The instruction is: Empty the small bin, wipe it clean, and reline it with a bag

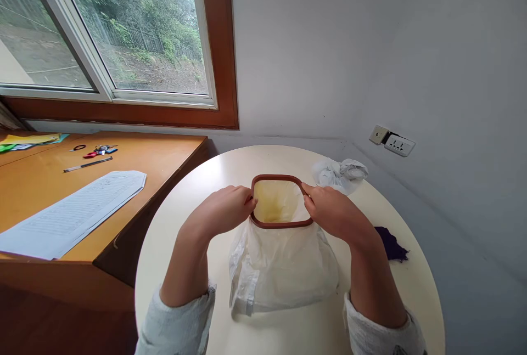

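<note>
A brown rounded-rectangular rim is held between my two hands over the round table. Under it spreads a translucent white plastic bag, its loose part draped toward me. Through the rim I see a yellowish inside; what lies beneath the plastic is hidden. My left hand is closed on the rim's left side, thumb at its inner edge. On the right side, my right hand grips the rim near its upper corner, fingers closed.
The round cream table carries a crumpled white plastic bag at the back right and a dark purple cloth at the right. A wooden desk adjoins on the left, with papers, a pen and keys. Walls stand behind and right.
</note>
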Demonstrator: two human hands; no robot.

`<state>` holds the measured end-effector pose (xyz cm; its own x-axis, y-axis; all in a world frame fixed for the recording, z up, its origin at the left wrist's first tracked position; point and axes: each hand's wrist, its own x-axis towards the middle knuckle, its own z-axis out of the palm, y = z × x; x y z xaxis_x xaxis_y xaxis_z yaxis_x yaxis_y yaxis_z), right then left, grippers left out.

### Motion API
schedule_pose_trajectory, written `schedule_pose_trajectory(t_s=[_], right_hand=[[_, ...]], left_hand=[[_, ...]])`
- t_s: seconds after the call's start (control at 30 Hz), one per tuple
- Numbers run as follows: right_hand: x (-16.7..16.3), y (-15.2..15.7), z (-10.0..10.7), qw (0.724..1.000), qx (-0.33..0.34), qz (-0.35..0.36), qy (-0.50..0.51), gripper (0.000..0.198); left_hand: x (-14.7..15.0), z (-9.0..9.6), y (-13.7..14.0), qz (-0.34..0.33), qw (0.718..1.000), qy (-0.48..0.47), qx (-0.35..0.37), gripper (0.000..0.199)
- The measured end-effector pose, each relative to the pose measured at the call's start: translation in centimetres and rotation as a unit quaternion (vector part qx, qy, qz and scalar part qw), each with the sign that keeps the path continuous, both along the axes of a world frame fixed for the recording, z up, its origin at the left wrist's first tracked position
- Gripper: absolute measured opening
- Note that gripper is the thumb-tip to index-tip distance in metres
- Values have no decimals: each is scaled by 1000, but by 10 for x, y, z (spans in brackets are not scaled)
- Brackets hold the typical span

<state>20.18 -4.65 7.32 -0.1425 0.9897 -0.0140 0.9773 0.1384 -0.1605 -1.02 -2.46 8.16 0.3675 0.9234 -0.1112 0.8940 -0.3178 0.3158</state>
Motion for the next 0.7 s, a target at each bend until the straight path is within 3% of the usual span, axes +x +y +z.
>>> schedule_pose_trajectory(t_s=[0.23,0.4,0.57,0.7], right_hand=[[1,0,-1,1000,-12,-7,-8,27],[3,2,-2,1000,-10,-6,17,27],[4,1,1,999,-17,6,37,30],[7,0,3,999,-24,16,43,30]], left_hand=[[-3,-3,5,7,999,-16,-29,37],[-7,-5,7,40,998,-42,-8,34],[-10,-4,10,10,998,-66,-24,64],[-13,-5,14,-12,997,-62,-49,70]])
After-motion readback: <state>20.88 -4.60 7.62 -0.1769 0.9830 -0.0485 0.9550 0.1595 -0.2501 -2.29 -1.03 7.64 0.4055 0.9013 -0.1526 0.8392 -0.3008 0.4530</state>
